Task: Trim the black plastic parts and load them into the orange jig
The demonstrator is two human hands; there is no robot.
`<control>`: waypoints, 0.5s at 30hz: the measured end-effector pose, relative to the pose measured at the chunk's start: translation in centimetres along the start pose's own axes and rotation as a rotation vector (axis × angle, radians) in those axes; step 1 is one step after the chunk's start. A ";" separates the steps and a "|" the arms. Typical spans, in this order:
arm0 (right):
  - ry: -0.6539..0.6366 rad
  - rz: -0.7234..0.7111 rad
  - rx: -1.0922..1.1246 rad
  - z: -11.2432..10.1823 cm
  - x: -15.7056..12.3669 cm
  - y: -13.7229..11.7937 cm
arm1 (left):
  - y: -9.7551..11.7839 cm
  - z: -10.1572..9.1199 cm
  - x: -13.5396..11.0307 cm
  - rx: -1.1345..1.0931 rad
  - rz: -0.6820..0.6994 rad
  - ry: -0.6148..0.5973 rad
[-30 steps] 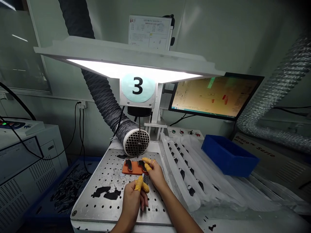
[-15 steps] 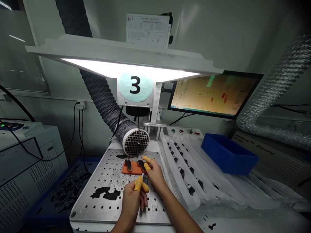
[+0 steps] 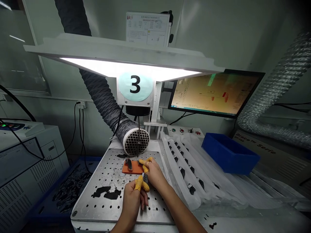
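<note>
My left hand (image 3: pixel 133 193), with yellow finger cots on thumb and finger, pinches a small black part with a light dotted pattern (image 3: pixel 145 177) above the perforated metal plate (image 3: pixel 97 210). My right hand (image 3: pixel 153 171), also in yellow finger cots, is closed at the right end of an orange block (image 3: pixel 134 168). Its fingers are around a small black piece there, mostly hidden by them. Another black piece (image 3: pixel 128 164) stands on the left part of the block.
Black scraps (image 3: pixel 112 194) lie on the plate. A ribbed duct (image 3: pixel 136 142) opens behind the block, below a lamp (image 3: pixel 131 53). White trays (image 3: pixel 187 184) hold several dotted black parts at right, beside a blue bin (image 3: pixel 228 158). Another blue bin (image 3: pixel 70 191) holds black pieces.
My right hand has shifted slightly, its fingers closing over the black piece at the block's right end, which showed more before. My left hand keeps its dotted part, almost still.
</note>
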State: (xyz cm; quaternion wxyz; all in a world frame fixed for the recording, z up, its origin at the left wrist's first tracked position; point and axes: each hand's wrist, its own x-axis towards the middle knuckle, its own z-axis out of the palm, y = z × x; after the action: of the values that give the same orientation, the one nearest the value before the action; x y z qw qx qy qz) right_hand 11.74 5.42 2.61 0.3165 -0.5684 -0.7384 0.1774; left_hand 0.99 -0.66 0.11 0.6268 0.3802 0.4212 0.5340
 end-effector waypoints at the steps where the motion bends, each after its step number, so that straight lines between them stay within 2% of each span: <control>1: -0.002 -0.012 -0.015 0.0 0.0 0.0 | 0.0 0.0 0.0 0.000 0.000 0.000; 6: 0.005 -0.049 -0.034 0.3 -0.1 0.4 | -0.1 0.0 0.0 0.002 0.004 -0.004; 15: -0.019 -0.004 0.005 -0.1 -0.3 -0.3 | 0.3 0.2 -0.3 0.012 0.001 0.009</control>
State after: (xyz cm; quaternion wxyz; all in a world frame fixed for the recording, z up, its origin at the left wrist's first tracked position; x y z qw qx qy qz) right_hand 11.63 5.08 2.74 0.3112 -0.5644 -0.7421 0.1842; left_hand 1.09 -0.88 0.49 0.6224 0.3818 0.4267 0.5336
